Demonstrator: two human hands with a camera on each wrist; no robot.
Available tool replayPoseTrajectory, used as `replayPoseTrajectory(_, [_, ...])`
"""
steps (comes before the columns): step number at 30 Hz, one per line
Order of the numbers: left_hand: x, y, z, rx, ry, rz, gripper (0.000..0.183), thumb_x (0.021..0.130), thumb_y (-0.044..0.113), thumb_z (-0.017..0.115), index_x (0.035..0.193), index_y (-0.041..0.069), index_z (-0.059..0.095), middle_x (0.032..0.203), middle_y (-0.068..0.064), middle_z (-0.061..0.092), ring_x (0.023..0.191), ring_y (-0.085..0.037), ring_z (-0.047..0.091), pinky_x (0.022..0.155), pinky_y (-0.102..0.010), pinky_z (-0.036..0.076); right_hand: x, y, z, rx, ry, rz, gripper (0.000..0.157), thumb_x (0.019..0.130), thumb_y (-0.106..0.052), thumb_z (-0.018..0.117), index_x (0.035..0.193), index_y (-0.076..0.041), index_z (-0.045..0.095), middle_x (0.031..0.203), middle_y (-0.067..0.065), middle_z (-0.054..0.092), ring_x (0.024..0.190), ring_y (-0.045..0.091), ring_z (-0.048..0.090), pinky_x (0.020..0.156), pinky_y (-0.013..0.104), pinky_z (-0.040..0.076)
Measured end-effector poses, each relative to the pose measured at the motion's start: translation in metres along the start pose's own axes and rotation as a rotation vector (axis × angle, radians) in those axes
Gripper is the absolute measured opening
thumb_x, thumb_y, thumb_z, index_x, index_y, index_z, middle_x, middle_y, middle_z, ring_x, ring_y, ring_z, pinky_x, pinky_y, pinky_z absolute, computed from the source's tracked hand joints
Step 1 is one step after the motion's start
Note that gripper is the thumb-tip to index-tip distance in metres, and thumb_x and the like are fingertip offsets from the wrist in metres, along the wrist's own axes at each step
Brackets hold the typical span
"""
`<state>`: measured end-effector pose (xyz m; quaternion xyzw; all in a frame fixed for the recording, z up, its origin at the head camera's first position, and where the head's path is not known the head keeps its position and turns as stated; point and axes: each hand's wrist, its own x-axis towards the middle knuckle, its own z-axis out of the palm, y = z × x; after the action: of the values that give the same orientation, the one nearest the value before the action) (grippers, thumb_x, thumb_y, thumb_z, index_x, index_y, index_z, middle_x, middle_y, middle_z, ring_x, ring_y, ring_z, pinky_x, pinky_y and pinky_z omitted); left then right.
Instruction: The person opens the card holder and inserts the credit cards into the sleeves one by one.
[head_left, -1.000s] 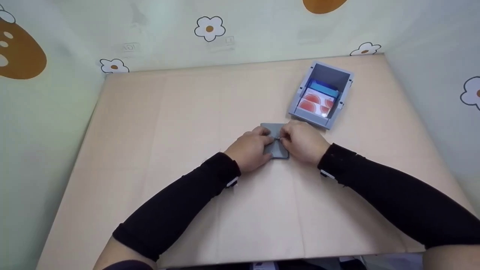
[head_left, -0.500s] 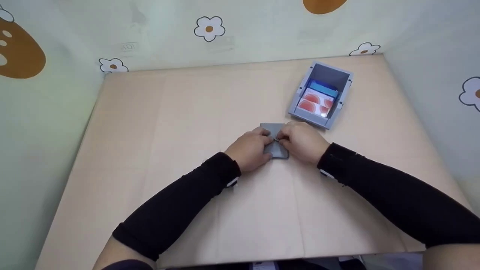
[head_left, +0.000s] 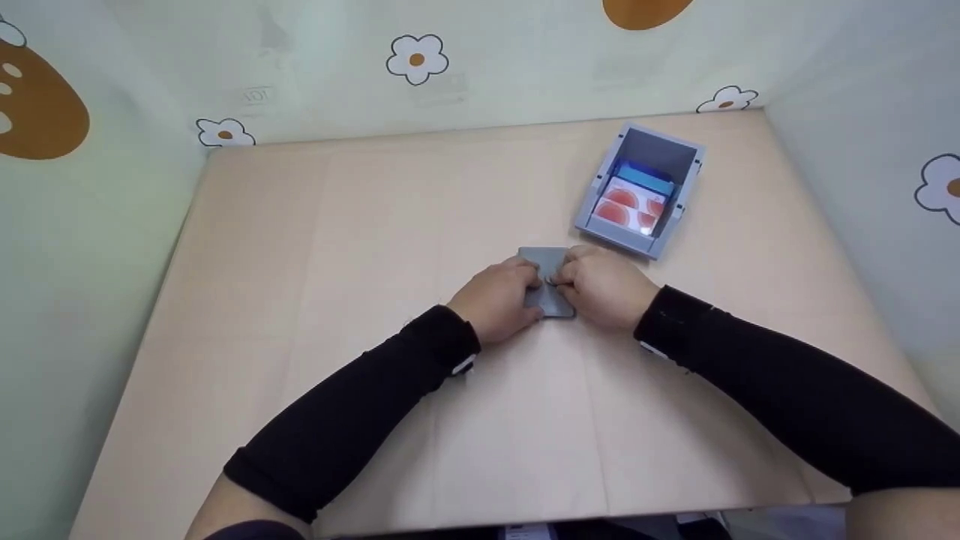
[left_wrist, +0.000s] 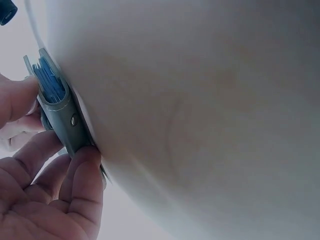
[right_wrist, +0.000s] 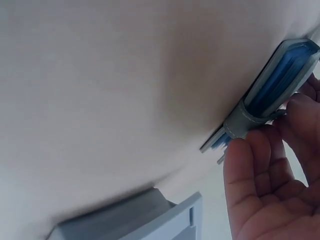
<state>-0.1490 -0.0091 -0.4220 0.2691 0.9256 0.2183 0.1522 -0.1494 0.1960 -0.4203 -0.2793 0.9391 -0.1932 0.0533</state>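
A small grey card holder (head_left: 548,259) with a snap strap lies on the table between both hands. Blue sleeves (left_wrist: 49,82) show at its edge in the left wrist view, beside the strap with its metal snap (left_wrist: 74,120). My left hand (head_left: 493,301) grips the holder's left side, fingers bent along its edge. On the other side, my right hand (head_left: 611,289) pinches the strap end near the middle of the cover. The right wrist view shows the strap (right_wrist: 241,121) wrapped around the holder's edge; the fingertips partly hide its end.
Behind the right hand stands a grey bin (head_left: 679,217) holding a blue box (head_left: 646,178) and a white box with red round prints (head_left: 628,206). The beige table (head_left: 360,225) meets patterned walls at the back and sides.
The right fingers have shifted slightly left and lower over the strap end at the middle of the card holder. The left hand keeps its grip almost unmoved.
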Motion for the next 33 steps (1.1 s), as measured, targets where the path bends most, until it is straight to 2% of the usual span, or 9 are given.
replayPoseTrajectory(6, [-0.0002, -0.0004, 0.0003, 0.005, 0.003, 0.004, 0.042, 0.097, 0.028, 0.075, 0.131, 0.003, 0.069, 0.152, -0.009, 0.057, 0.139, -0.028, 0.058, 0.118, -0.037, 0.045, 0.0004, -0.003, -0.0019, -0.011, -0.012, -0.005, 0.017, 0.099, -0.005, 0.065, 0.099, -0.004, 0.082, 0.087, 0.006, 0.066, 0.084, 0.022, 0.061, 0.078, 0.035, 0.056])
replayPoseTrajectory(14, [-0.0003, -0.0004, 0.0011, 0.0, -0.002, 0.001, 0.04, 0.098, 0.028, 0.075, 0.13, 0.005, 0.07, 0.153, -0.007, 0.057, 0.139, -0.029, 0.058, 0.117, -0.036, 0.046, 0.0013, -0.0008, 0.0018, -0.06, 0.045, -0.108, 0.017, 0.096, 0.0, 0.066, 0.1, -0.001, 0.083, 0.087, 0.011, 0.071, 0.084, 0.023, 0.061, 0.08, 0.038, 0.056])
replayPoseTrajectory(27, [-0.0008, -0.0004, 0.0001, 0.024, 0.015, 0.005, 0.041, 0.098, 0.03, 0.076, 0.13, 0.005, 0.07, 0.152, -0.007, 0.058, 0.137, -0.028, 0.059, 0.117, -0.036, 0.047, 0.0019, 0.0005, 0.0003, -0.05, 0.018, -0.074, 0.017, 0.097, -0.004, 0.067, 0.103, -0.001, 0.083, 0.088, 0.009, 0.068, 0.085, 0.022, 0.061, 0.081, 0.037, 0.055])
replayPoseTrajectory(33, [-0.0018, 0.0005, -0.002, 0.037, -0.012, 0.004, 0.044, 0.099, 0.032, 0.074, 0.134, 0.006, 0.069, 0.156, -0.007, 0.055, 0.14, -0.027, 0.058, 0.117, -0.037, 0.046, 0.0, 0.0057, 0.0028, -0.015, 0.022, -0.049, 0.017, 0.096, -0.005, 0.069, 0.107, -0.004, 0.083, 0.092, 0.007, 0.069, 0.088, 0.021, 0.061, 0.081, 0.035, 0.055])
